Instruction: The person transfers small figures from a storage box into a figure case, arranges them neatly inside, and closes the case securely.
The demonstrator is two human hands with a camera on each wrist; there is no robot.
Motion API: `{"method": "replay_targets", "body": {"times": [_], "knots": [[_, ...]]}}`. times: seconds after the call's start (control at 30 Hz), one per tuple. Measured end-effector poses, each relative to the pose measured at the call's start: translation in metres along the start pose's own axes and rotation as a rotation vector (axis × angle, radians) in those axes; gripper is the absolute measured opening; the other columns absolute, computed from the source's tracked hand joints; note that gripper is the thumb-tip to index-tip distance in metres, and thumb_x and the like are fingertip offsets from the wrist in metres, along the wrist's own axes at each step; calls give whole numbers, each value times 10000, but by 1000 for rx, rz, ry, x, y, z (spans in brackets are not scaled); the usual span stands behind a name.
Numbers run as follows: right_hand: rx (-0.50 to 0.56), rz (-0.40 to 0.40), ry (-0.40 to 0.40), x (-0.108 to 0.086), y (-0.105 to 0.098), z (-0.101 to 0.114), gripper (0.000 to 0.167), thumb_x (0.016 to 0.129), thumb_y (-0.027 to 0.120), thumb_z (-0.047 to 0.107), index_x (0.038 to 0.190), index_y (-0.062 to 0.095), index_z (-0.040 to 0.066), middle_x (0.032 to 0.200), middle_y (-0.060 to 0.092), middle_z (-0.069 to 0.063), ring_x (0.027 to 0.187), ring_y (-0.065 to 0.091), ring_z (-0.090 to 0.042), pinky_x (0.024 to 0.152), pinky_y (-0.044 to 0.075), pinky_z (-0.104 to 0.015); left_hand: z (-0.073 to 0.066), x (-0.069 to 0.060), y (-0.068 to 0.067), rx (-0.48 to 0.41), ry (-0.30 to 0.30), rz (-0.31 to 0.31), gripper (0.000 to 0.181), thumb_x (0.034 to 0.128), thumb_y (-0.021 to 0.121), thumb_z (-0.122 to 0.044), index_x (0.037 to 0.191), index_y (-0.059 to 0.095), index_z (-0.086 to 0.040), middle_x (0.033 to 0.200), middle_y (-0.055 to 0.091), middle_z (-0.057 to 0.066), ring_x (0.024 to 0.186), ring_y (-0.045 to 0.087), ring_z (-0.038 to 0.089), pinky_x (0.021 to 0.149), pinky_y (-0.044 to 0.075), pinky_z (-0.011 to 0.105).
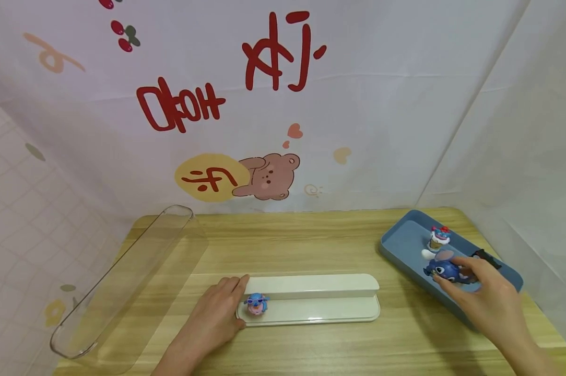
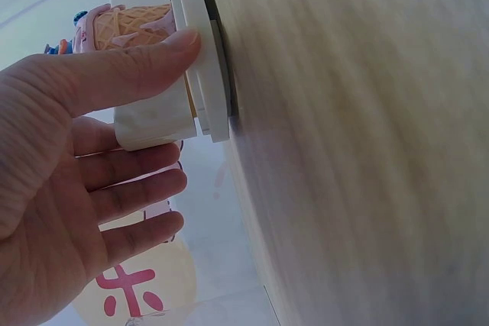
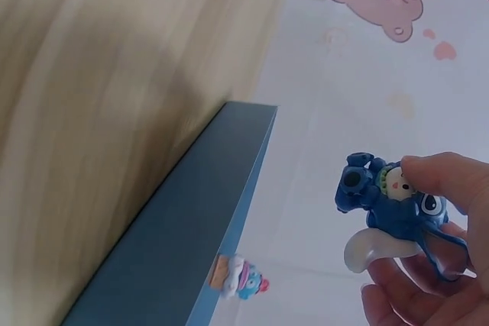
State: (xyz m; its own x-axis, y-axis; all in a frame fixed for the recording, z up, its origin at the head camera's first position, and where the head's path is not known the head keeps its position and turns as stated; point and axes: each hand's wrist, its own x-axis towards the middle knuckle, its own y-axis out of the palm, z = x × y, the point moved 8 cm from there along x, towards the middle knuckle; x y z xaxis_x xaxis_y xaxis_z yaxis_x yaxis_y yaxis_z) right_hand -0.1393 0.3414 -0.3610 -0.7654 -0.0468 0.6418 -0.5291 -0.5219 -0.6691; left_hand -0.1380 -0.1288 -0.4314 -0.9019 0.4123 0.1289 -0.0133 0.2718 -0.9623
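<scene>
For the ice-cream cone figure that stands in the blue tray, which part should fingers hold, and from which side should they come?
Probably pinch the ice-cream cone figure across its white middle, coming from above: it stands upright, the blue tray has walls around it, and nothing covers its top.

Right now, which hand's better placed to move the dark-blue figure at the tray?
Right hand, likely: it pinches that figure; left hand grips the white stand, away from the tray.

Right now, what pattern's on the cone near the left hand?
Cone: tan waffle grid; clearest in the left wrist view.
</scene>
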Motion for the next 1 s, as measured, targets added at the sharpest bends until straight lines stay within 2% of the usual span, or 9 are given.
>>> {"method": "replay_targets", "body": {"times": [0.1,0.33,0.63,0.8,1.0], "knots": [[23,-8,-16,2,4,7,543,558,971,32,1049,739,24,898,669,-11,886,478,174,682,398,-90,0,0,0,0,-1,4,925,651,1002,-145,1440,565,58,1298,645,133,1219,598,304,1002,525,521],[33,-2,-26,6,11,23,577,545,950,-26,1076,730,19,951,707,-106,911,487,191,683,410,-82,0,1,0,-9,-15,19,925,660,998,-141,1450,557,55,1322,638,140,1243,590,313,1029,511,555],[63,22,-38,10,20,39,582,574,945,-40,1108,720,15,1006,711,-106,952,499,190,700,426,-66,0,0,0,-17,-18,15,937,643,1006,-134,1447,563,57,1308,644,129,1235,593,303,1026,514,530],[67,26,-34,11,23,47,595,581,949,-36,1125,715,19,1022,712,-95,972,496,196,748,416,-39,0,0,-1,-15,-13,10,935,640,1007,-132,1442,566,57,1302,645,127,1227,595,301,1015,518,535],[99,28,-53,14,27,56,589,577,946,-57,1115,716,13,1029,701,-89,969,534,142,817,402,-12,0,0,-1,-17,-15,13,933,641,1006,-133,1442,565,56,1303,644,126,1225,592,301,1011,518,537]]}}
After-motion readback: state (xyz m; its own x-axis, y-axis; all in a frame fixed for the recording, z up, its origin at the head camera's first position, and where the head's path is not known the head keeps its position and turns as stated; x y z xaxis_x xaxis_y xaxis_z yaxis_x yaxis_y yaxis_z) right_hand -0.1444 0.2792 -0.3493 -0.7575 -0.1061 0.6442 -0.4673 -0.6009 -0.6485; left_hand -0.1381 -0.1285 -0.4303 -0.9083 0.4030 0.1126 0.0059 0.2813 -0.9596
